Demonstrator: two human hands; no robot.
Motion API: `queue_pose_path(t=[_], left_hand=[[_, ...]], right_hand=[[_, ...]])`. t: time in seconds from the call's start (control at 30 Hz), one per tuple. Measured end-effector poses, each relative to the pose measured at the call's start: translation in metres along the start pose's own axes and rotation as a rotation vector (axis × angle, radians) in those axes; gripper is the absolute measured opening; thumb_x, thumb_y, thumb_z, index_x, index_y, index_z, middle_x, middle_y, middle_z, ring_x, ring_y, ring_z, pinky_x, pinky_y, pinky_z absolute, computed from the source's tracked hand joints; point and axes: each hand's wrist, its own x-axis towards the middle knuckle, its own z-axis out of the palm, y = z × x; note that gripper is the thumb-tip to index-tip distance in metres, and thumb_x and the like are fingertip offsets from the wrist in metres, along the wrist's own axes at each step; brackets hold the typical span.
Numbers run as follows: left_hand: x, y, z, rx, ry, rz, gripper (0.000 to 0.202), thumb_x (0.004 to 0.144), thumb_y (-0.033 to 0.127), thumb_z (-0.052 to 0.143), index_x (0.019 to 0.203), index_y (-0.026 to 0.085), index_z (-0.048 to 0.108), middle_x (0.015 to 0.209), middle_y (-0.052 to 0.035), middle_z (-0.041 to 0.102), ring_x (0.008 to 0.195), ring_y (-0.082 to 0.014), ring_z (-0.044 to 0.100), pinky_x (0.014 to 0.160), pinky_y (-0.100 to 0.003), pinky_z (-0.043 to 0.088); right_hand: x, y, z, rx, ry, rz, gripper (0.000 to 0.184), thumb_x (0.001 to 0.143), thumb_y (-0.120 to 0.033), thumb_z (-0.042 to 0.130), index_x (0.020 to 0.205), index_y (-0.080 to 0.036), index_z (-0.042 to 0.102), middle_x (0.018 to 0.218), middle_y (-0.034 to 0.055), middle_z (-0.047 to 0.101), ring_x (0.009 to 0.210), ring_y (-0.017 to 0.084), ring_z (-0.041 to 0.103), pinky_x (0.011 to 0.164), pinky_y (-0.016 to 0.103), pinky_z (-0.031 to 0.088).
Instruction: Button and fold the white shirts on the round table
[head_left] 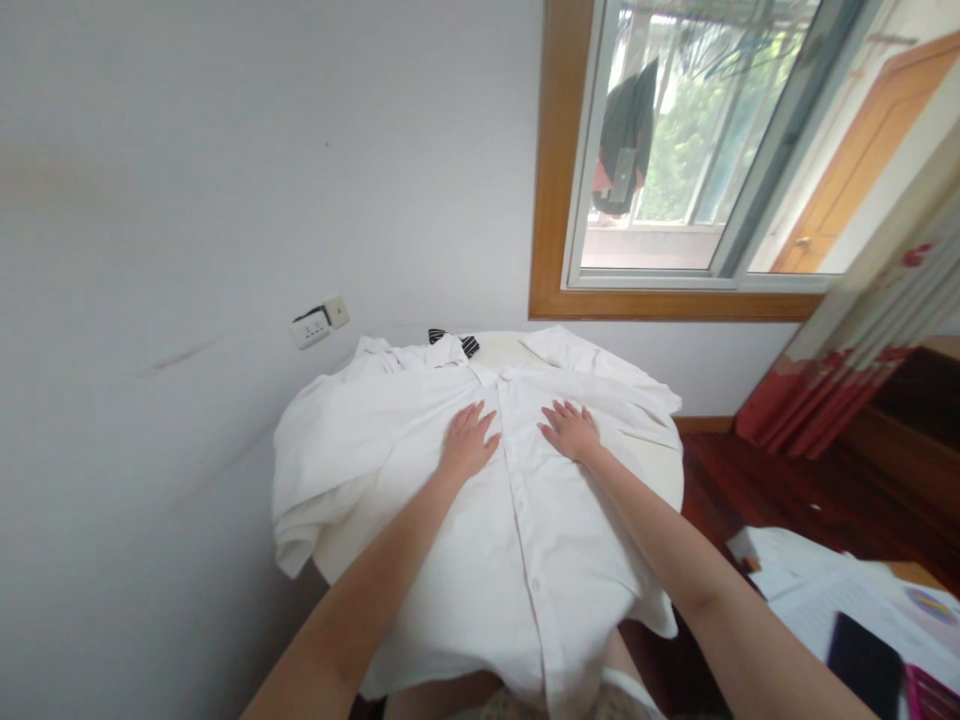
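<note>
A white button-up shirt (517, 530) lies spread front-up over a small round table (664, 465), its collar toward the wall and its hem hanging off the near edge. My left hand (466, 442) rests flat on the shirt's chest, left of the button placket, fingers spread. My right hand (570, 430) lies flat on the chest right of the placket, fingers apart. Neither hand holds anything. The left sleeve is bunched at the table's left side.
A black-and-white striped cloth (454, 340) peeks out behind the collar. A wall socket (319, 322) sits left of the table. A window (675, 150) is above. Papers (825, 590) and a dark phone (862, 660) lie at the lower right, curtain (847, 350) beyond.
</note>
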Motion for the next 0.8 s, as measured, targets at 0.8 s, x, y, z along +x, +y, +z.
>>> queue_pose_path(t=[0.8], left_hand=[[-0.011, -0.037, 0.009, 0.009, -0.118, -0.010, 0.053, 0.092, 0.053, 0.029, 0.140, 0.032, 0.041, 0.149, -0.0023, 0.035, 0.138, -0.0239, 0.031, 0.113, -0.044, 0.023]], right_hand=[[-0.026, -0.006, 0.018, 0.000, 0.093, -0.079, 0.066, 0.093, -0.061, 0.017, 0.145, -0.025, 0.033, 0.153, 0.0057, 0.024, 0.141, 0.026, 0.019, 0.111, 0.052, 0.013]])
